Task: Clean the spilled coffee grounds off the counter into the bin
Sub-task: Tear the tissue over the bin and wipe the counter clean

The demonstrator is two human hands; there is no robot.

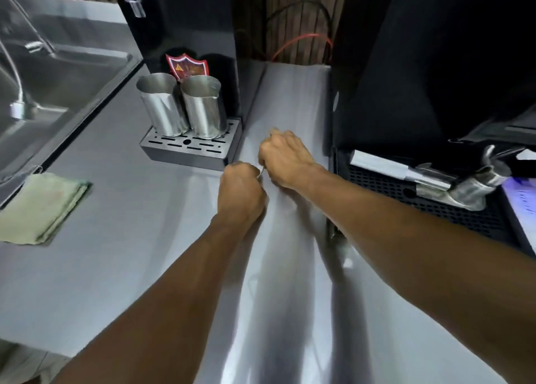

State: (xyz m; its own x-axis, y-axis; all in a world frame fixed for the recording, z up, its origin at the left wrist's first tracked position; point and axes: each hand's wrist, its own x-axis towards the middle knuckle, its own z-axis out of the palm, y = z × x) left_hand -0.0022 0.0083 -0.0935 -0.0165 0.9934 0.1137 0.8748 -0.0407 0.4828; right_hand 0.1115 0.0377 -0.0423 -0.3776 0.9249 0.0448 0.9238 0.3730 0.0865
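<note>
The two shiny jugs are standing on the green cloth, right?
Not quite. The head view shows the two shiny jugs standing on the slotted drip tray, not on the green cloth. The cloth lies folded on the counter, apart from them.

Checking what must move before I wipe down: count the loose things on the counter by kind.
Steel pitchers: 2
Drip tray: 1
Folded green cloth: 1
Total: 4
</note>
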